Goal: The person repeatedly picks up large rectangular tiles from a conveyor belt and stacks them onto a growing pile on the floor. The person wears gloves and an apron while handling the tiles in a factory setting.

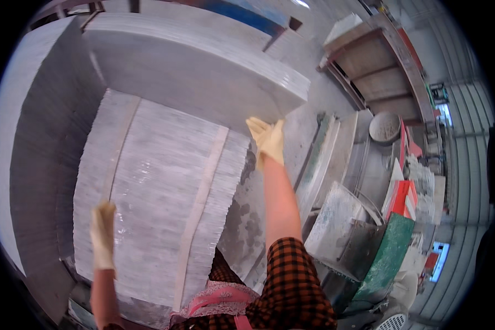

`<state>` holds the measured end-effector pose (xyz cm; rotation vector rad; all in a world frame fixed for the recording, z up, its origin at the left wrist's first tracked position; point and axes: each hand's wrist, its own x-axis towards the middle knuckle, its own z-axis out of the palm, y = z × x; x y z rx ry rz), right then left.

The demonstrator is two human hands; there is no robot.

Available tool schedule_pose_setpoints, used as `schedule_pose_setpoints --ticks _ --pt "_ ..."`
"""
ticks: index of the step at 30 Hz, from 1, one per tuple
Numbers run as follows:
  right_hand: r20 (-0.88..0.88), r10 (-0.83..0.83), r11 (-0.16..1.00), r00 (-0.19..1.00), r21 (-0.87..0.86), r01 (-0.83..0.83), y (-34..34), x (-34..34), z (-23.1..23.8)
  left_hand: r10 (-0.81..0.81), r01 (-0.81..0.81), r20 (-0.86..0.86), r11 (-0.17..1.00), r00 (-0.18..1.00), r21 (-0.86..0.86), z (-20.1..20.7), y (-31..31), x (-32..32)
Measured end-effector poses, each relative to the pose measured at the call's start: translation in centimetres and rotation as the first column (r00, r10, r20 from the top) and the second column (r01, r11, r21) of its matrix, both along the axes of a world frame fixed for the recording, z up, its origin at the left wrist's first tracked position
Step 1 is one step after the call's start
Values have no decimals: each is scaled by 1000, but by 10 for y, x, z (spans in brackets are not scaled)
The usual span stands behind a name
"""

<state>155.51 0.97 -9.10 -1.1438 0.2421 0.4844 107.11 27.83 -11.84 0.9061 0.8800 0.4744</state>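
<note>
A broad stack of thin grey slabs [165, 159] with a wavy, ribbed top lies before me. Two pale flat strips run lengthwise over it, a left strip [122, 143] and a right strip [202, 198]. My left hand [103, 231], in a cream glove, is closed at the near visible end of the left strip; blur hides the exact grip. My right hand [268, 140], gloved alike, is held out past the stack's far right corner with fingers apart and nothing in them. It is close to the face of a tall grey slab pile [198, 77], and I cannot tell if they touch.
Another upright grey slab pile [44, 126] walls off the left side. To the right are a round bucket [385, 127], a green panel [385, 258], a worn metal trough [341, 225] and a brown metal frame [379, 66]. A blue beam [242, 16] crosses the far side.
</note>
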Motion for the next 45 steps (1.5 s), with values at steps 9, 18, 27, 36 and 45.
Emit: schedule_pose_setpoints --ticks 9,18,27,36,45 --pt "-338 714 674 613 94 -733 -22 -360 -5 63 -111 -418 990 906 -92 129 -177 -121" --pt "75 996 20 39 237 -971 -9 -500 137 -129 121 330 992 935 44 218 -196 -261" --pt "258 964 -38 -63 -99 -994 -3 -606 194 -324 261 310 938 894 226 231 -229 -279" --pt "268 949 206 167 -127 -970 -33 -633 154 -21 3 352 999 936 50 222 -272 -301" --pt "8 815 568 579 -207 -796 -123 -562 118 671 -684 145 724 728 88 154 -270 -487"
